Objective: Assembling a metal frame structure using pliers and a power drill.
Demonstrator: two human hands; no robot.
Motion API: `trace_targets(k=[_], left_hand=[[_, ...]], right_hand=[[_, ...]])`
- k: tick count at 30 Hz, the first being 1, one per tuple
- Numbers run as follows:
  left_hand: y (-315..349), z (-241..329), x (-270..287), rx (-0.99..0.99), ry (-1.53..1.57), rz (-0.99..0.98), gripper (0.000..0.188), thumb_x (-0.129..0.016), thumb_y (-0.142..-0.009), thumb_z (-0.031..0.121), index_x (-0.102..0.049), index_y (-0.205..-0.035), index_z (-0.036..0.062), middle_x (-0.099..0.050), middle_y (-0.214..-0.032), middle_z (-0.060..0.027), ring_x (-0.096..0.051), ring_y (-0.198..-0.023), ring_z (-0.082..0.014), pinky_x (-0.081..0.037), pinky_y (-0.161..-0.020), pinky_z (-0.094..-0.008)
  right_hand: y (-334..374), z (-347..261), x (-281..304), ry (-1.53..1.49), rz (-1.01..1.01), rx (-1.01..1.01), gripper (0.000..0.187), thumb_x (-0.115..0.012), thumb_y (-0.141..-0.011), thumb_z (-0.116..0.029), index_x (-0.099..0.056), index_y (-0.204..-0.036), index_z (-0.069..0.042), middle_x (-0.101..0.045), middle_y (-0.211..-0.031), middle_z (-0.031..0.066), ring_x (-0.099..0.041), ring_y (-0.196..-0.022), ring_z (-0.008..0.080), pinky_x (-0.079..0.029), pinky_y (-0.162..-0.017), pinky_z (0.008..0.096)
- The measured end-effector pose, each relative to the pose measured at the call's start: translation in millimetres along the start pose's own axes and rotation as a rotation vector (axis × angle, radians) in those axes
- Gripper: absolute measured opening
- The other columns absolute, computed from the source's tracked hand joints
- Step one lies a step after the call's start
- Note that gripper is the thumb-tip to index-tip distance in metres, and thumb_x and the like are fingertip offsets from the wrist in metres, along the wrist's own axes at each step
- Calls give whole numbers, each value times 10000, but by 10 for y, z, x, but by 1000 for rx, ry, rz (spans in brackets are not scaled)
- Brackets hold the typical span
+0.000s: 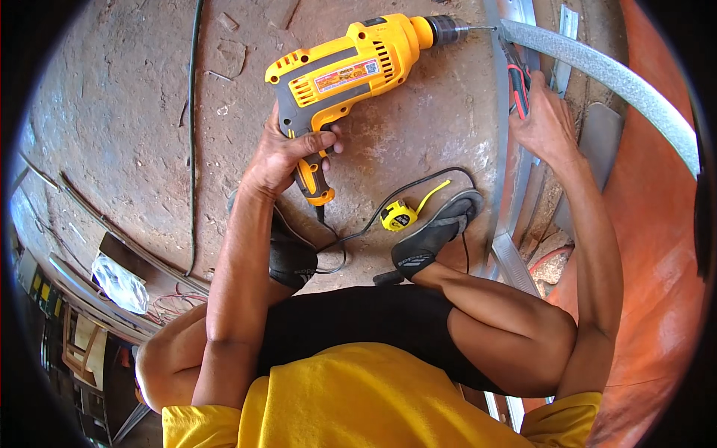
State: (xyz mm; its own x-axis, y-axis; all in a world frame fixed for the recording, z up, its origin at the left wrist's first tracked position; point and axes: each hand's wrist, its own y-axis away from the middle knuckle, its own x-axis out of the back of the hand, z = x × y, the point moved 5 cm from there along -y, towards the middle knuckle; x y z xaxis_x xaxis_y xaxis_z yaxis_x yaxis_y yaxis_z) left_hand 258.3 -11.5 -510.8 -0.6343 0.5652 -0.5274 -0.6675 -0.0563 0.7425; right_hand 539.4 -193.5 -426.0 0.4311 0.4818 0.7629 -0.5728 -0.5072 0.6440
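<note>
A dark cable (194,134) runs along the dirt-stained floor (418,138). Right of it, the left hand (278,160) has its fingers wrapped around the grip of a yellow-and-black power drill (340,71), thumb lying across the near side; I can't tell whether the trigger is pressed. The drill body sits just beyond those fingers, chuck aimed rightward. Its side carries a printed label (347,75) in red, orange and white. Below, a yellow tape measure (398,216) with a dark printed face lies beside a dark sandal (433,235) marked in white lettering. The drill bit (482,28) reaches the end of a grey metal strip (620,82); contact is unclear. There, the right hand's (551,123) fingers are closed around red-and-black pliers (518,86), their tips partly hidden. Farther right spreads an orange sheet (657,246).
</note>
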Motion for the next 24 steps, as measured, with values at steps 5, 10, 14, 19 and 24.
trace_targets(k=[5,10,14,19,24], left_hand=[[-19,26,45,4,19,-11,506,-734,-754,9,-475,-1179,101,-644,-903,-99,-657,-718,-187,-548,-504,-288],[-1,-3,-30,34,32,38,521,-739,-744,5,-474,-1183,97,-637,-882,-90,-653,-684,-193,-548,-503,-294],[-7,-17,19,2,-6,29,522,-737,-745,2,-474,-1187,94,-640,-901,-89,-652,-692,-191,-548,-506,-288],[-1,17,0,43,34,11,521,-720,-752,-19,-466,-1193,89,-642,-909,-99,-653,-722,-192,-558,-518,-289],[-16,35,-35,-4,45,14,533,-713,-753,-27,-452,-1202,91,-642,-915,-105,-652,-737,-195,-567,-532,-300]], right_hand=[[-9,9,-25,8,-15,-13,424,-664,-699,-107,-439,-1000,88,-602,-917,316,-626,-831,466,-509,-738,502],[-7,19,-44,41,-45,-40,423,-658,-703,-110,-443,-1008,89,-603,-907,321,-629,-824,465,-513,-734,504],[-12,4,-16,3,-14,-8,407,-640,-711,-109,-441,-1009,86,-603,-920,325,-627,-819,469,-511,-736,506],[-8,-11,-27,47,-19,-4,414,-639,-709,-107,-434,-1014,85,-601,-916,327,-623,-819,477,-509,-739,507],[-14,16,-28,33,-20,-26,414,-643,-704,-102,-426,-1006,80,-598,-903,326,-613,-838,486,-506,-738,513]])
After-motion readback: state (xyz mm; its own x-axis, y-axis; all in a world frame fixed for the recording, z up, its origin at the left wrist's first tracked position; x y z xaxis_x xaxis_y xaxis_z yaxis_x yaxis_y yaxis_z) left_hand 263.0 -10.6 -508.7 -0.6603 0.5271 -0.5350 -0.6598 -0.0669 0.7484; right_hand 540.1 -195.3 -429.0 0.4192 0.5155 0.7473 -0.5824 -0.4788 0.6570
